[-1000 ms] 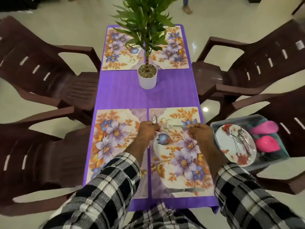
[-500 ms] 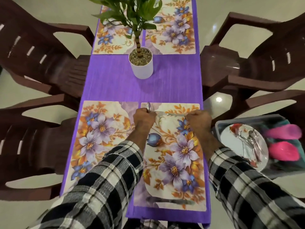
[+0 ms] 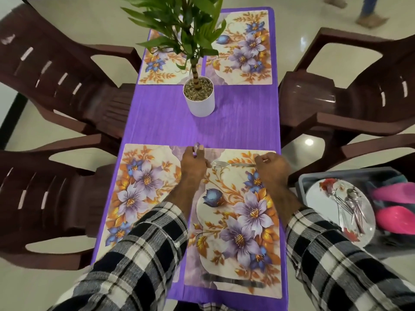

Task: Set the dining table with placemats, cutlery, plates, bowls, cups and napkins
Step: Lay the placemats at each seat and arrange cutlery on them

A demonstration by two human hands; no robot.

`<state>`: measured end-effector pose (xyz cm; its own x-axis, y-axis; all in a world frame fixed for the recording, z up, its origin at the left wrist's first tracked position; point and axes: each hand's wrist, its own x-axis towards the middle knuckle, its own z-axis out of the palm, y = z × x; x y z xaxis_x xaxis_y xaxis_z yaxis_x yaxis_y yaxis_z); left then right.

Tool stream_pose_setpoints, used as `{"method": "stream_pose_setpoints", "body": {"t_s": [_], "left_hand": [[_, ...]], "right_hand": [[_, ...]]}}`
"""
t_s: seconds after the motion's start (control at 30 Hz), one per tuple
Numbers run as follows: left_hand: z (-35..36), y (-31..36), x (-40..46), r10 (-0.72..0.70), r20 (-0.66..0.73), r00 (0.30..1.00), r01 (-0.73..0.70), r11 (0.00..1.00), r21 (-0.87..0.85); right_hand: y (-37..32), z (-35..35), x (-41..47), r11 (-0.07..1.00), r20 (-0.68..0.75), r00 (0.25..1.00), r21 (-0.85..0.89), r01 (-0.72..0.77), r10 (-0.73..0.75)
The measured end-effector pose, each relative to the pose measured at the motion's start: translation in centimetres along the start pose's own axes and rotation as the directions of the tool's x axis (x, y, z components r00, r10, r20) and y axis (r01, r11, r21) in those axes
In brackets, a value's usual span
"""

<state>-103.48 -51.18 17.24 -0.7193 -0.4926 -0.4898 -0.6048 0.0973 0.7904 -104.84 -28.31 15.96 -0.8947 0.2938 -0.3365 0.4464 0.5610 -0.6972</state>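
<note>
Nearest of all, two checked sleeves (image 3: 143, 250) reached forward over the right-hand placemat (image 3: 235, 221) at the near end of the purple table (image 3: 224, 129). A knife (image 3: 233, 281) already lay along that mat's near edge, well behind both hands. Ahead of the sleeves, the right hand (image 3: 270, 167) was curled around the handle of a fork (image 3: 231, 164), which lay crosswise along the mat's far edge with its tines pointing toward the left hand (image 3: 192, 163). The left hand's fingers pinched a spoon (image 3: 196, 146), only its tip showing beyond the knuckles, right at the seam with the neighbouring mat (image 3: 146, 194).

Judging from this, the step in hand was laying cutlery at this place. To do it well, the fork wanted lowering flat and parallel to the mat's edge, then releasing without a nudge; the spoon should go down apart from it, fully on one mat and not across the seam.

Off to the right of the right hand, a grey tray (image 3: 336, 176) on a chair held a plate (image 3: 323, 198) with more cutlery (image 3: 350, 205) and pink bowls (image 3: 397, 218). Beyond the hands stood a potted plant (image 3: 198, 99), and past it two more bare mats (image 3: 244, 46).
</note>
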Motion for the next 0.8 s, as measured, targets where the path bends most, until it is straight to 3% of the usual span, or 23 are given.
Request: {"method": "stream_pose_setpoints", "body": {"t_s": [0.13, 0.23, 0.4, 0.57, 0.63, 0.7, 0.8], "left_hand": [[-0.3, 3.0, -0.1, -0.062, 0.185, 0.981, 0.105, 0.967, -0.232], [0.4, 4.9, 0.1, -0.07, 0.251, 0.965, 0.127, 0.968, -0.218], [1.0, 5.9, 0.7, 0.007, 0.473, 0.881, 0.16, 0.936, -0.313], [0.6, 6.0, 1.9, 0.02, 0.631, 0.775, 0.22, 0.929, -0.299], [0.4, 5.8, 2.5, -0.018, 0.66, 0.751, 0.245, 0.936, -0.253], [0.2, 5.8, 3.0, -0.085, 0.64, 0.763, 0.239, 0.958, -0.157], [0.4, 5.3, 3.6, -0.092, 0.534, 0.84, 0.096, 0.995, 0.02]], "right_hand": [[-2.0, 1.5, -0.6, 0.971, 0.3, 0.939, 0.216, 0.105, -0.168], [-2.7, 2.5, -0.5, 0.95, 0.435, 0.864, 0.281, 0.137, -0.254], [-3.2, 0.2, -0.2, 0.894, 0.472, 0.812, 0.43, 0.127, -0.342], [-2.9, -2.3, 1.8, 0.902, 0.594, 0.789, 0.413, -0.129, -0.16], [-2.6, -2.4, 2.7, 0.908, 0.594, 0.795, 0.39, -0.154, -0.12], [-2.3, -2.3, 3.8, 0.896, 0.538, 0.83, 0.428, -0.12, -0.146], [-2.1, -1.7, 5.0, 0.936, 0.439, 0.877, 0.352, 0.03, -0.193]]}}
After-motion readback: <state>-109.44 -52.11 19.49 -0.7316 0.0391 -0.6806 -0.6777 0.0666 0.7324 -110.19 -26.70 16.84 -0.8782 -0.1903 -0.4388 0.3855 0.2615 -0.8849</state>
